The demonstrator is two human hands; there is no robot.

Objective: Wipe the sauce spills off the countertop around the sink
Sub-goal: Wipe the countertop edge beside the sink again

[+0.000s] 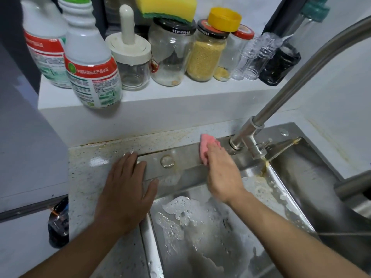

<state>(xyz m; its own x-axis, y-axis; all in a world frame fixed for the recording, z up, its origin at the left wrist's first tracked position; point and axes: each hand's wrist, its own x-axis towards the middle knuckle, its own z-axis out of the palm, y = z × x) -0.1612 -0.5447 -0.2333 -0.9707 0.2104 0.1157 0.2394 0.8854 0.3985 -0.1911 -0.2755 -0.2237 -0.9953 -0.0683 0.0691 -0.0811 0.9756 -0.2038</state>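
Observation:
My right hand [221,169] presses a pink cloth [206,146] flat onto the back ledge of the steel sink [301,177], just left of the faucet base [244,142]. Fingers lie straight over the cloth. My left hand [126,189] rests flat, fingers spread, on the wet speckled countertop [88,171] at the sink's left corner. Brown-orange sauce stains [160,136] run along the countertop strip behind the sink. More yellowish residue [265,167] sits near the faucet handle. Soapy foam [180,207] floats in the basin.
A raised white shelf [180,93] behind the sink holds two detergent bottles [90,63], several glass jars [172,51] and a yellow sponge [168,7] on top of one. The faucet neck [301,77] arches over the right side. A grey appliance [26,137] stands at left.

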